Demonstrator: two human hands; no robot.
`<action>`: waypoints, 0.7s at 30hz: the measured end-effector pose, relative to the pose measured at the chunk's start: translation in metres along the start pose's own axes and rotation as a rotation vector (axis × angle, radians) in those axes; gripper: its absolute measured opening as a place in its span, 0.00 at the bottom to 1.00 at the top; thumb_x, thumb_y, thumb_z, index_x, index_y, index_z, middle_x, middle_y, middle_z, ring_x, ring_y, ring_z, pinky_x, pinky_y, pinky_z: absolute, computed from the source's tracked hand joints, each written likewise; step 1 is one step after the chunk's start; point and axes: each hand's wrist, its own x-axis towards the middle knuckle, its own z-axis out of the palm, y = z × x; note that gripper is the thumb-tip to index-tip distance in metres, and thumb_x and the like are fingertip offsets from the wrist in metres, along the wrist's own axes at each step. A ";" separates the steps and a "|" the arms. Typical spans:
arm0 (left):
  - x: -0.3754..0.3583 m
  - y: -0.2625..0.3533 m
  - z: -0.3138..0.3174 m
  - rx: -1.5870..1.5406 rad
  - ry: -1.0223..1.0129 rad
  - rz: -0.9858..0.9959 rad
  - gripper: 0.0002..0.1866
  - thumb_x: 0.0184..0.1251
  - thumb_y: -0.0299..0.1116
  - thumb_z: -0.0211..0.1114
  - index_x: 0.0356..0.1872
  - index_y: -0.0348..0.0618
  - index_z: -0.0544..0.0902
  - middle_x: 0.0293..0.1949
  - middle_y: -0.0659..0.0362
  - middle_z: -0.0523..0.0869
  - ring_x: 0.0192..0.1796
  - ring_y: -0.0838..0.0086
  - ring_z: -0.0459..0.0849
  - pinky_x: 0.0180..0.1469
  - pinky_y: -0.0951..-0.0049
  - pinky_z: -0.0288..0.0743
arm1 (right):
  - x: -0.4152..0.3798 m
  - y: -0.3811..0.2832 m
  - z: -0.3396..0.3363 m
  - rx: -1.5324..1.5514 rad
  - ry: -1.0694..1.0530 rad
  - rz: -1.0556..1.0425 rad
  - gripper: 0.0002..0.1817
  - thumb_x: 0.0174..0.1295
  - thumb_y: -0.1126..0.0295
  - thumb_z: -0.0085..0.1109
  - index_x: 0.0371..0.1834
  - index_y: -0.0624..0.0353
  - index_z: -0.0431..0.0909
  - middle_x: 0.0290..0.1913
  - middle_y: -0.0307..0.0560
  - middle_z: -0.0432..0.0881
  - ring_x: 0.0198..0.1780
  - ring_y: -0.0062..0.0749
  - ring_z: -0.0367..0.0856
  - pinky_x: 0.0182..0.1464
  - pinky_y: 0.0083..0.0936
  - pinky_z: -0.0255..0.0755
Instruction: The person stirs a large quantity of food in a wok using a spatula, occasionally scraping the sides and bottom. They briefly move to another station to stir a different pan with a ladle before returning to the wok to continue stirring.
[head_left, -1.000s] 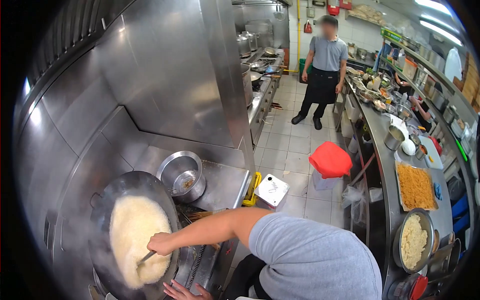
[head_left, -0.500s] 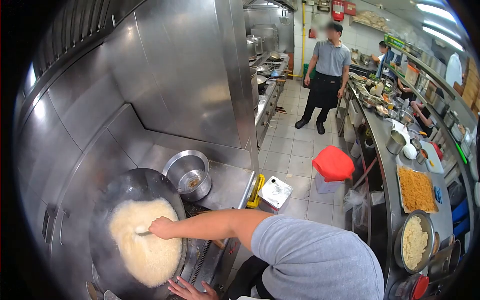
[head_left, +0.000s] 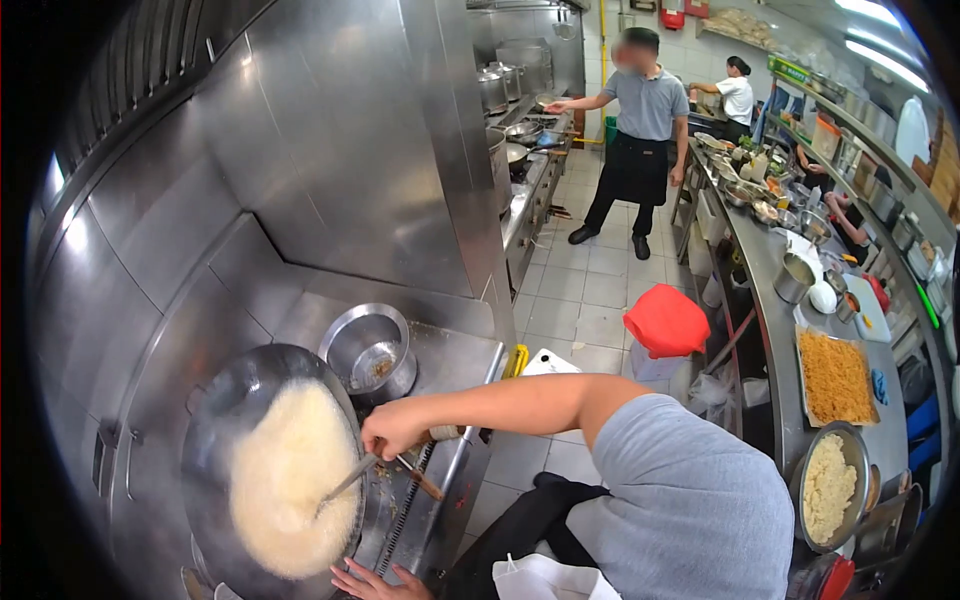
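My right hand (head_left: 390,430) is closed round a metal cooking utensil (head_left: 347,487) that slants down into a large dark wok (head_left: 215,420). The utensil's head is hidden in the pale, foaming liquid (head_left: 290,490) that covers much of the wok. My left hand (head_left: 380,584) is at the bottom edge of the view, fingers spread, by the near side of the wok; its lower part is cut off. Close to my right hand are a pale handle end (head_left: 446,433) and a wooden-tipped handle (head_left: 428,486) over the stove edge.
Beyond the wok a steel pot (head_left: 372,350) stands on the counter. A person in grey (head_left: 645,110) stands in the aisle, one arm toward the stoves. A red-covered bin (head_left: 665,320) is on the floor. Along the right counter are a tray of orange crumbs (head_left: 835,375) and a bowl (head_left: 850,445).
My right hand has moved right, from over the foam to the wok's right rim, with the utensil. The foam has shifted. The person in the aisle has raised an arm toward the stoves.
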 end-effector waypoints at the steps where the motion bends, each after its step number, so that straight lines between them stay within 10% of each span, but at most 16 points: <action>1: 0.002 0.001 0.004 0.004 0.012 0.010 0.50 0.71 0.51 0.72 0.91 0.49 0.64 0.90 0.33 0.57 0.89 0.24 0.53 0.82 0.21 0.56 | -0.017 0.005 -0.005 0.057 0.050 0.008 0.21 0.60 0.66 0.78 0.56 0.61 0.91 0.48 0.52 0.96 0.50 0.49 0.95 0.53 0.42 0.85; 10: 0.005 0.034 0.014 0.058 0.106 -0.030 0.46 0.81 0.57 0.64 0.91 0.44 0.63 0.91 0.35 0.54 0.90 0.25 0.48 0.87 0.22 0.48 | -0.107 0.059 0.034 0.493 0.097 0.124 0.26 0.81 0.54 0.66 0.71 0.61 0.81 0.47 0.45 0.94 0.37 0.28 0.91 0.43 0.33 0.83; 14: 0.006 0.043 0.016 0.161 0.104 -0.030 0.45 0.78 0.46 0.70 0.91 0.43 0.64 0.91 0.37 0.56 0.90 0.26 0.50 0.87 0.23 0.49 | -0.122 0.062 0.054 0.359 0.188 0.136 0.29 0.82 0.52 0.63 0.77 0.58 0.79 0.63 0.56 0.91 0.64 0.51 0.89 0.66 0.45 0.80; 21: 0.000 0.037 0.036 0.285 0.181 -0.025 0.44 0.75 0.38 0.71 0.90 0.43 0.65 0.90 0.37 0.58 0.89 0.29 0.55 0.86 0.26 0.55 | -0.130 0.068 0.051 0.382 0.263 0.094 0.22 0.79 0.58 0.65 0.67 0.61 0.83 0.54 0.59 0.91 0.57 0.58 0.91 0.58 0.51 0.81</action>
